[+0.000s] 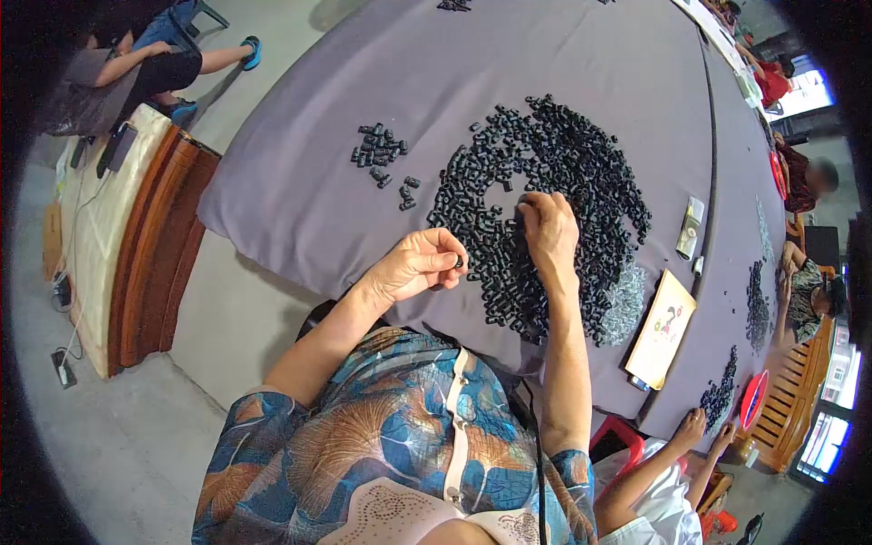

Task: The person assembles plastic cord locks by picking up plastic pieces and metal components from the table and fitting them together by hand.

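Note:
My left hand (420,265) is near the front edge of the grey cloth-covered table, thumb and forefinger closed on a small black plastic piece (459,262). My right hand (550,234) reaches over a wide pile of similar black pieces (581,168), fingers bent down and drawn together. What its fingertips hold, if anything, is hidden among the dark parts. A smaller group of black pieces (378,145) lies apart, to the left of the pile. Small clear pieces (624,304) lie heaped against the pile's right side.
Right of the clear pieces lie a tan booklet or board (662,329) and a small packet (690,227). Another person's hands (692,427) work beside more black pieces (718,392) and a red basin (753,400). A wooden-sided counter (163,245) stands at left; a person sits beyond it.

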A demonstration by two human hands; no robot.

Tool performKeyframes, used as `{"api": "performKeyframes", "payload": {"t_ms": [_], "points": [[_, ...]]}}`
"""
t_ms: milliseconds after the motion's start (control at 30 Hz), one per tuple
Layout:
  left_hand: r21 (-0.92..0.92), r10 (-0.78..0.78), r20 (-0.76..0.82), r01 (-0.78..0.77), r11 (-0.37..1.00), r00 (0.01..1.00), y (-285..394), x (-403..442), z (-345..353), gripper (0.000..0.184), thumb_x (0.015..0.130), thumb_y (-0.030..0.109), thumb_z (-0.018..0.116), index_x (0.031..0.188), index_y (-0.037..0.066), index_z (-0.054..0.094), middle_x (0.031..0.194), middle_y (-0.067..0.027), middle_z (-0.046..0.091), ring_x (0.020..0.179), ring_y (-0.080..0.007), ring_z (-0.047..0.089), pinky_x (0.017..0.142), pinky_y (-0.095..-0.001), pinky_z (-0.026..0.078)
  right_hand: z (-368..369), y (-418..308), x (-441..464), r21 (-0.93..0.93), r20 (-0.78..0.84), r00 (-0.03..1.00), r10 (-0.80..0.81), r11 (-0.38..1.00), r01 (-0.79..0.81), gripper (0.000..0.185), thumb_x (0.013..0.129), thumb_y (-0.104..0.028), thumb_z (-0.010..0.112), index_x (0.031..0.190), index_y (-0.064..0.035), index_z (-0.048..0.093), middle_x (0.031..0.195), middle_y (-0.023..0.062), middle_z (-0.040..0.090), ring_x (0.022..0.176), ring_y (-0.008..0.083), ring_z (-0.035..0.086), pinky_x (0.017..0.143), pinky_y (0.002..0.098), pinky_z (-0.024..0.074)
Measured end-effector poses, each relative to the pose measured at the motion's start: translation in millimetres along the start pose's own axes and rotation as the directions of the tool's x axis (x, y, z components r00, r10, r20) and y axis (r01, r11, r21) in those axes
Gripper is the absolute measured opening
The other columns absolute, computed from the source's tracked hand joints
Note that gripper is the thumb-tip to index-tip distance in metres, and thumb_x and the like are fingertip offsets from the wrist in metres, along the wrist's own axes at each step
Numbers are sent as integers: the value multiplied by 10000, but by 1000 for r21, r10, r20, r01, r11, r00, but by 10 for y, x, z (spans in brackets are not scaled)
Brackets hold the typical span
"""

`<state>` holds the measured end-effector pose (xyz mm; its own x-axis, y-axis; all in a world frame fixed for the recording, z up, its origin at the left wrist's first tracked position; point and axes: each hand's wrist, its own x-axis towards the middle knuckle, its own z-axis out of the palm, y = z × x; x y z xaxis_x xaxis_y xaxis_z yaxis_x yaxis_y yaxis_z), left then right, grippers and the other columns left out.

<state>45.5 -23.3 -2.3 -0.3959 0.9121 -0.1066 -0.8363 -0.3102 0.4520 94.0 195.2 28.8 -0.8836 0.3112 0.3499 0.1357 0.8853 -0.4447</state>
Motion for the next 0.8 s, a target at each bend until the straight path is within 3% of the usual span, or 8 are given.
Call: {"api": "performKeyframes", "payload": {"t_ms": [200,300,367,433,500,633,733,800], "points": [[22,0,5,0,1000,1000,6,-3,7,82,820,63,591,884,19,564,848,-109,600,692,-145,557,627,-287,440,133,90,7,-166,27,998,50,985,-44,96,776,-70,555,850,-20,589,764,150,523,720,326,542,643,413,448],[24,20,-24,-19,1000,1000,-30,-2,-6,84,819,53,590,892,19,568,840,-106,605,687,-144,564,623,-273,449,97,109,-18,-118,-61,998,-14,993,7,93,787,-46,530,857,-10,579,770,165,542,708,328,554,635,404,453],[68,27,-90,-20,997,996,-35,-16,36,95,818,49,589,908,23,573,843,-103,612,691,-140,570,626,-256,458,-16,60,-61,145,-124,990,66,988,-48,119,816,-56,524,901,-2,587,772,169,580,641,278,565,619,363,456],[77,74,-160,-62,995,984,-55,-32,109,104,818,46,588,920,27,577,844,-100,618,695,-137,576,631,-241,465,-238,-131,-161,387,92,933,347,851,-355,129,858,-92,528,923,9,575,756,58,583,597,81,519,557,233,432],[62,147,-222,-137,989,964,-98,-2,221,111,820,44,585,930,29,580,846,-98,624,700,-134,582,636,-227,471,-360,-287,-295,627,194,907,374,664,-408,122,855,-71,530,934,16,565,771,31,576,609,64,516,551,201,424],[58,179,-257,-170,984,950,-149,116,361,99,827,46,581,925,33,584,845,-98,627,703,-134,587,635,-228,471,-417,-527,-555,814,295,880,372,385,-435,112,832,-33,548,932,17,541,779,38,584,605,68,521,563,194,447],[90,180,-231,-163,983,956,-211,187,399,111,822,43,591,931,19,584,804,-70,611,683,-119,568,625,-224,463,-399,-605,-677,834,360,864,353,293,-468,109,831,-34,555,929,14,547,771,28,581,632,57,522,567,189,448],[115,173,-247,-148,982,953,-225,195,486,113,817,37,597,926,10,587,781,-48,598,664,-102,550,620,-213,461,-385,-635,-721,836,322,877,356,328,-440,115,828,-32,562,934,12,557,769,10,573,640,45,510,567,184,440]]}}
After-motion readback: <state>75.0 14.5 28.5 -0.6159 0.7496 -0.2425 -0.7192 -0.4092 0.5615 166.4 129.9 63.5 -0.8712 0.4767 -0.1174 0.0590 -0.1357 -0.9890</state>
